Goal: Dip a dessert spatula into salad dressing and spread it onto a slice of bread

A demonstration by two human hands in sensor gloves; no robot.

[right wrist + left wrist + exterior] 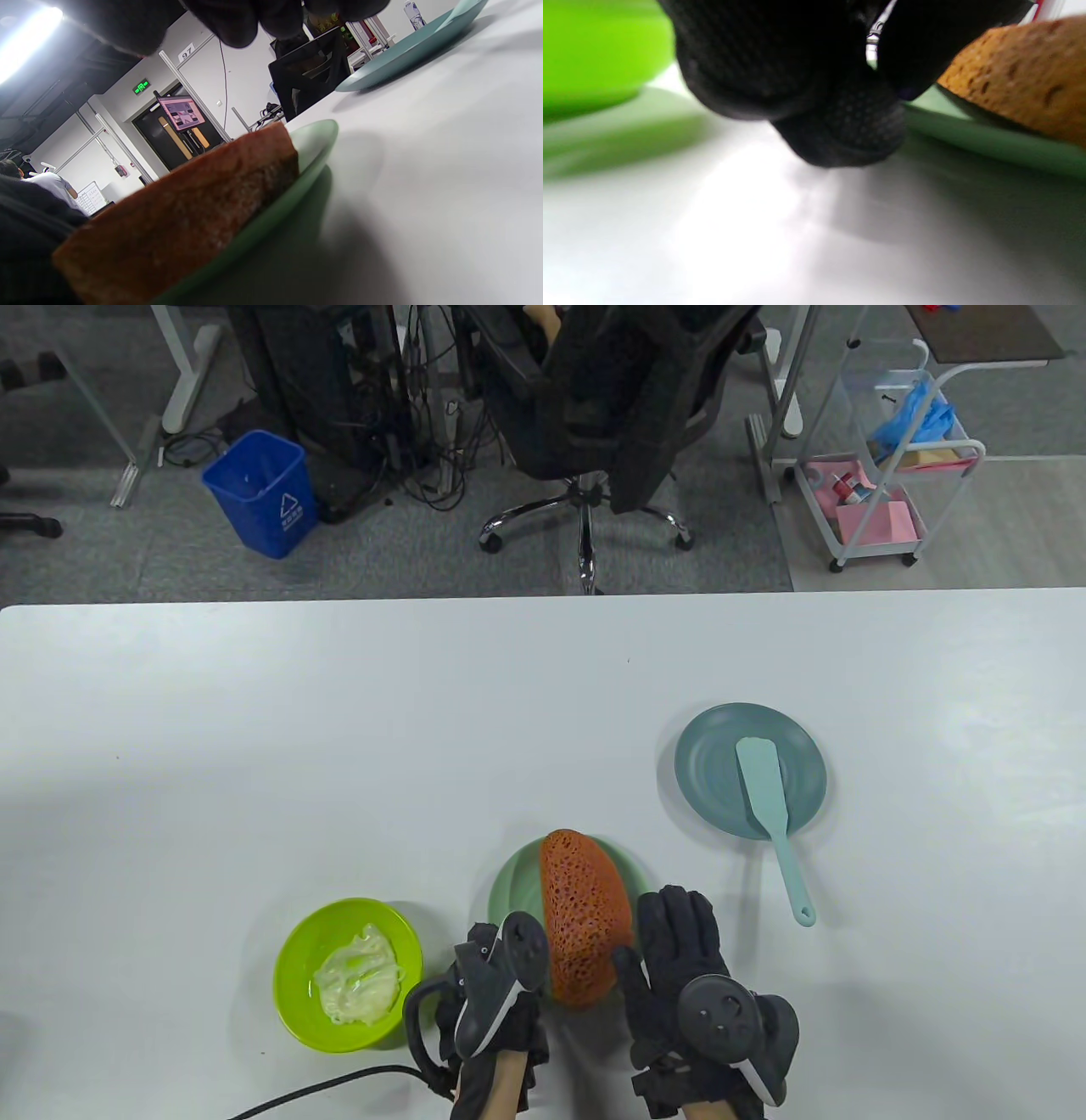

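Since nothing's picked up yet: left of the orange-brown porous bread slice [585,929] sits the lime-green round bowl of creamy dressing [348,974]; both hands flank the bread, left hand [496,984] unclear, right hand [687,976] flat, fingers spread, holding nothing. Pale-teal silicone spatula [768,814] lies right of the bread; I'd grab its handle low.

The table [339,729] has a smooth white top with a soft sheen. The lime bowl [293,959] looks like glossy plastic, and the salad dressing [356,980] in it is pale, creamy and wet-looking. Right of the bowl, the bread slice [585,925] is orange-brown, rough and full of pores, on a smooth, matt pale green plate [509,886]. Farther right of the bowl, the teal plate [704,780] is matt and the dessert spatula [768,806] looks like smooth, matt, rubbery silicone. Both gloves [840,127] are black knitted cloth with a dotted texture.
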